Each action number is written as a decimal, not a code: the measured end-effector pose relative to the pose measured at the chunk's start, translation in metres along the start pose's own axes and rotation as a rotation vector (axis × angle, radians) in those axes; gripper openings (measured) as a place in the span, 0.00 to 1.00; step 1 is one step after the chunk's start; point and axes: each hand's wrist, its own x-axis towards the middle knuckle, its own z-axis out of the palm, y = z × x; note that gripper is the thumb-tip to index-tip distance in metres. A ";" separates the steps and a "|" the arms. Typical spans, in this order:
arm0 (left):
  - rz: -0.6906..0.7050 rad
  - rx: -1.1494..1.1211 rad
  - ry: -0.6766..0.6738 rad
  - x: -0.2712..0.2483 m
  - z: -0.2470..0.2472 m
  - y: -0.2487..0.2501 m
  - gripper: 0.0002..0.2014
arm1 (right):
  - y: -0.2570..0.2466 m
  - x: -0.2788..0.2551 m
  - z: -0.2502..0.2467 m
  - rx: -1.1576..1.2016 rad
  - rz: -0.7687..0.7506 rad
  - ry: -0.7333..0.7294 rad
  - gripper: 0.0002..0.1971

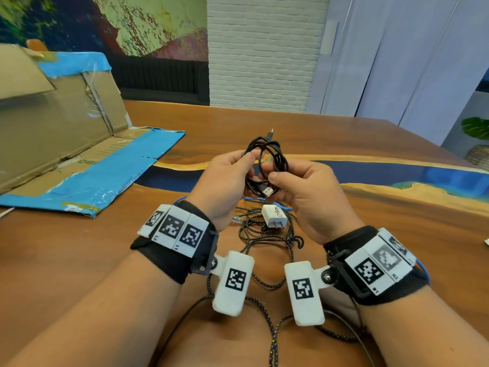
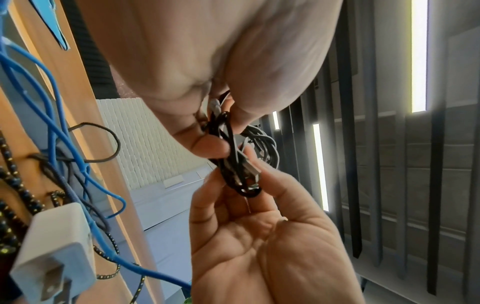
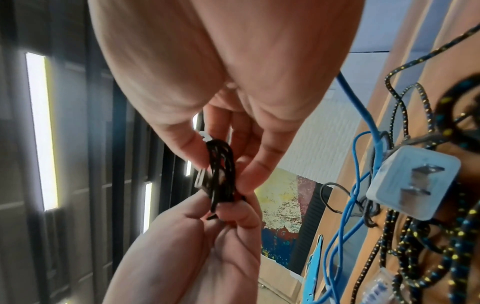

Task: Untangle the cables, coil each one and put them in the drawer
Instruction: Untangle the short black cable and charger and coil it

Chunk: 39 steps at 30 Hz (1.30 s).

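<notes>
A black USB cable (image 1: 267, 160) is wound into a small coil, held above the table between both hands. My left hand (image 1: 246, 165) pinches the coil's left side with thumb on top. My right hand (image 1: 280, 182) grips the lower right side, next to the silver USB plug (image 1: 267, 191). The cable's other plug (image 1: 270, 133) sticks up behind the coil. In the left wrist view the coil (image 2: 233, 160) sits between the fingertips of both hands. In the right wrist view the same coil (image 3: 221, 174) is pinched from above and below.
Below my hands a tangle lies on the wooden table (image 1: 383, 234): a white wall charger (image 1: 274, 217), a black-and-yellow braided cable (image 1: 264, 235) and a thin blue cable (image 3: 348, 205). A cardboard box with blue tape (image 1: 66, 128) lies open at the left.
</notes>
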 end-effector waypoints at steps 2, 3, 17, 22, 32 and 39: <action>-0.001 -0.004 -0.028 -0.001 0.002 0.000 0.16 | -0.002 -0.001 -0.003 -0.003 0.053 -0.056 0.10; -0.001 0.001 -0.032 -0.002 0.002 0.001 0.19 | -0.002 -0.002 -0.004 -0.006 0.070 -0.086 0.10; 0.052 0.101 -0.344 -0.010 0.003 0.003 0.25 | -0.003 -0.002 -0.014 0.119 0.191 -0.121 0.10; -0.022 -0.020 -0.159 -0.009 0.006 0.002 0.30 | -0.005 0.000 -0.012 0.124 0.178 -0.078 0.08; 0.031 0.072 -0.088 -0.004 0.002 0.001 0.18 | -0.002 -0.001 -0.004 0.157 0.100 -0.035 0.10; 0.062 0.032 -0.100 -0.012 0.012 0.001 0.16 | -0.002 -0.004 0.003 0.257 0.128 -0.072 0.10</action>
